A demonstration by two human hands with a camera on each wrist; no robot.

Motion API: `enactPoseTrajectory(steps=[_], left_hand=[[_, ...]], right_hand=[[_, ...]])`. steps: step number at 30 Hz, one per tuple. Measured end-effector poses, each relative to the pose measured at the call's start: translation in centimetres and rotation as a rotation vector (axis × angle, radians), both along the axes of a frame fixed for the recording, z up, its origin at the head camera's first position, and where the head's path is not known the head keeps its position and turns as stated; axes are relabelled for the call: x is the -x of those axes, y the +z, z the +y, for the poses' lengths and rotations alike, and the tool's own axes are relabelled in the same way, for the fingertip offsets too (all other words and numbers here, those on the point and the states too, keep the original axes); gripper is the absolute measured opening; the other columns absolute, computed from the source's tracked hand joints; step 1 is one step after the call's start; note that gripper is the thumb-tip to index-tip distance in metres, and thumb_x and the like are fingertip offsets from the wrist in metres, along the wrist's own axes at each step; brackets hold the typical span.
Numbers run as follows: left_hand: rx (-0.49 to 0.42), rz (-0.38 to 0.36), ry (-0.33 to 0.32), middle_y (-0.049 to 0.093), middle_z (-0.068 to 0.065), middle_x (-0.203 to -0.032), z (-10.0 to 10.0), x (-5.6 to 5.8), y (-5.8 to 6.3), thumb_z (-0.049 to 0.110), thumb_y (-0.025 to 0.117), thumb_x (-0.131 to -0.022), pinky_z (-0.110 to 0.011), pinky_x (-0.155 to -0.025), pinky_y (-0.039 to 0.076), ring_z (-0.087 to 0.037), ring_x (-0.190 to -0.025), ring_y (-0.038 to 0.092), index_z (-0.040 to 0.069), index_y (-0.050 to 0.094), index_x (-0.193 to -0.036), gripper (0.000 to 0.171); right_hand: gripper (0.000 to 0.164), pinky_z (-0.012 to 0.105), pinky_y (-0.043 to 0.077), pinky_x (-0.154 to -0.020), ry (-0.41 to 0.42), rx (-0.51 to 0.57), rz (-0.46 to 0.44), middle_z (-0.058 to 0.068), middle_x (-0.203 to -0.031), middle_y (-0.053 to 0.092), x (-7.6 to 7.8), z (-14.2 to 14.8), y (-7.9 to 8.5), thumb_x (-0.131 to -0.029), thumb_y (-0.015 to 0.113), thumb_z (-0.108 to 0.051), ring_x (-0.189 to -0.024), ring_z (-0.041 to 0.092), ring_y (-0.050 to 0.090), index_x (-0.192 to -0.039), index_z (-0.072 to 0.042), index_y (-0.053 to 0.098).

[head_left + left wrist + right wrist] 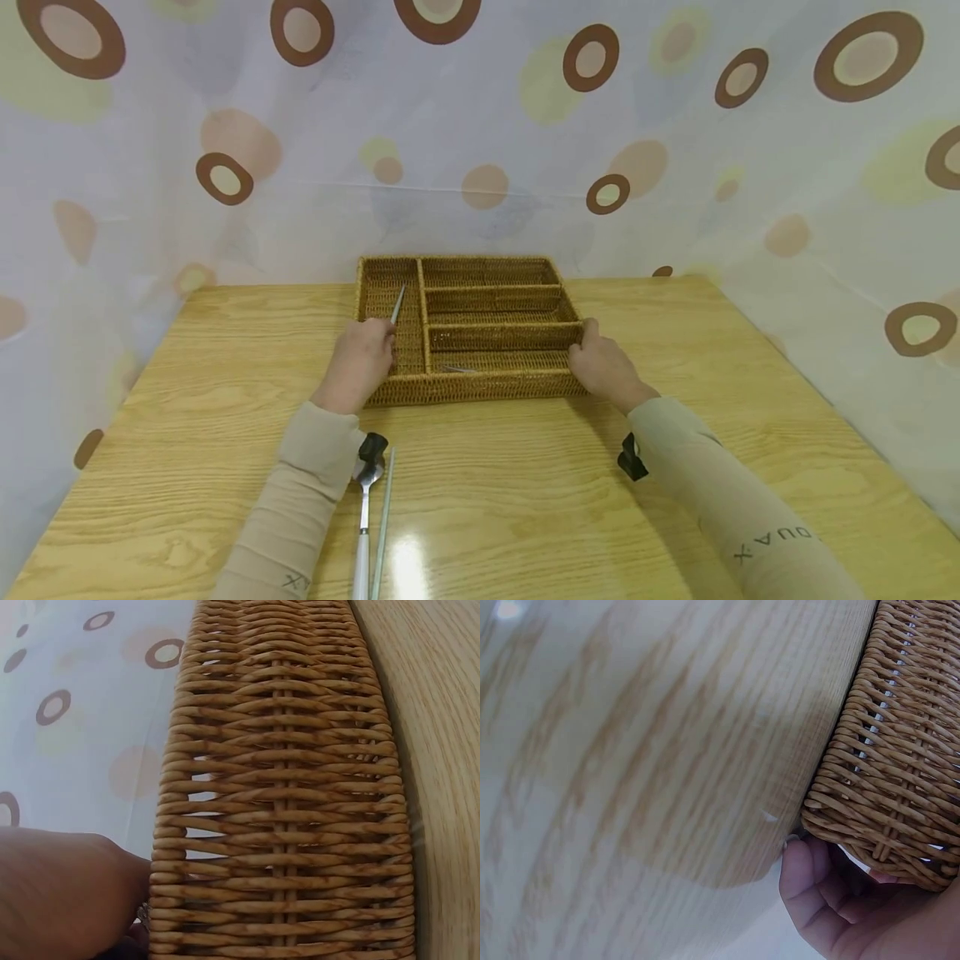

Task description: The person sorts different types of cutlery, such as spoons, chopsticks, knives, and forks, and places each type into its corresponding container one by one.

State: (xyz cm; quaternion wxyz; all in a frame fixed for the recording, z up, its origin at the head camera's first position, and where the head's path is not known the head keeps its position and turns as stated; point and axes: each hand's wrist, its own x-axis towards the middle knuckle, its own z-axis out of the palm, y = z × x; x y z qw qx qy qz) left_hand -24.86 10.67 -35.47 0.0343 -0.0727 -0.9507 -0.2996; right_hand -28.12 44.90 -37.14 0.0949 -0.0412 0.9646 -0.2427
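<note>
A woven wicker tray (495,387) with divided compartments sits toward the back of the wooden table. My left hand (357,358) grips its left side near the front corner, reaching over the rim; the fingertips are hidden behind the wicker wall (285,787) in the left wrist view. A thin pale stick (398,302) shows just beyond that hand in the left compartment. At the right front corner my right hand (603,362) holds the tray, its fingers (799,874) curled beneath the wicker edge. A slim shiny piece (457,368) lies in the front compartment.
A spoon (363,558) with a white handle and a pale green chopstick (383,525) lie side by side on the table (510,500), near my left forearm. A patterned cloth (480,125) hangs right behind the tray.
</note>
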Motion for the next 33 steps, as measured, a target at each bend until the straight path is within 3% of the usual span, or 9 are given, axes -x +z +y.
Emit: enactPoseTrajectory(steps=[4, 11, 14, 18, 21, 26, 33], left_hand=[[0.013, 0.023, -0.009, 0.074, -0.016, -0.08, 0.1, -0.1, 0.0, 0.002, 0.045, -0.103, -0.024, -0.052, 0.048, -0.016, -0.059, 0.067, -0.009, 0.065, -0.119, 0.027], [-0.084, -0.035, 0.061, 0.071, -0.024, -0.099, 0.1, 0.0, 0.1, -0.001, 0.043, -0.103, -0.023, -0.049, 0.052, -0.018, -0.063, 0.07, -0.01, 0.06, -0.124, 0.028], [-0.015, 0.019, 0.057, 0.071, -0.022, -0.088, 0.2, 0.1, 0.0, 0.001, 0.046, -0.102, -0.023, -0.048, 0.049, -0.017, -0.057, 0.065, -0.01, 0.065, -0.116, 0.026], [0.139, 0.086, 0.019, 0.062, -0.012, -0.066, 0.5, 0.1, -0.2, 0.008, 0.05, -0.102, -0.024, -0.044, 0.039, -0.015, -0.05, 0.049, -0.004, 0.067, -0.086, 0.027], [0.204, 0.074, -0.001, 0.051, -0.006, -0.059, 0.9, 0.0, -0.2, 0.013, 0.051, -0.103, -0.025, -0.043, 0.035, -0.015, -0.049, 0.044, 0.003, 0.059, -0.072, 0.034], [0.269, 0.006, -0.016, 0.046, -0.003, -0.057, 1.3, -0.2, 0.0, 0.02, 0.047, -0.105, -0.026, -0.043, 0.036, -0.014, -0.048, 0.043, 0.008, 0.052, -0.068, 0.039], [0.233, -0.034, -0.031, 0.044, -0.002, -0.055, 1.4, -0.4, 0.1, 0.016, 0.045, -0.105, -0.022, -0.039, 0.033, -0.012, -0.045, 0.04, 0.01, 0.049, -0.066, 0.039]], right_hand=[[0.063, 0.025, 0.026, -0.039, -0.003, -0.004, 0.004, -0.001, -0.052, 0.039, 0.1, 0.0, -0.1, -0.102, 0.023, -0.025, -0.041, 0.01, 0.026, -0.152, 0.007, 0.002], [0.063, 0.026, 0.027, -0.04, -0.013, -0.014, 0.007, -0.001, -0.053, 0.039, 0.2, 0.0, -0.2, -0.102, 0.025, -0.025, -0.041, 0.011, 0.027, -0.152, 0.006, 0.003], [0.063, 0.025, 0.026, -0.039, -0.011, -0.008, 0.009, -0.001, -0.053, 0.04, 0.1, 0.0, -0.2, -0.102, 0.025, -0.025, -0.041, 0.011, 0.027, -0.152, 0.006, 0.003], [0.062, 0.025, 0.026, -0.038, -0.011, -0.003, 0.008, -0.001, -0.052, 0.039, 0.1, 0.0, -0.2, -0.102, 0.025, -0.025, -0.04, 0.011, 0.027, -0.152, 0.006, 0.003], [0.063, 0.025, 0.026, -0.038, -0.01, 0.005, 0.001, -0.002, -0.052, 0.039, 0.2, 0.1, -0.2, -0.102, 0.024, -0.025, -0.04, 0.01, 0.026, -0.152, 0.006, 0.002], [0.063, 0.025, 0.025, -0.038, -0.012, 0.011, -0.009, -0.002, -0.052, 0.039, 0.1, 0.1, -0.2, -0.102, 0.024, -0.025, -0.04, 0.01, 0.025, -0.153, 0.005, 0.001], [0.063, 0.025, 0.026, -0.038, -0.021, 0.0, -0.009, -0.001, -0.052, 0.039, 0.1, -0.1, 0.0, -0.102, 0.024, -0.025, -0.041, 0.01, 0.026, -0.153, 0.005, 0.003]])
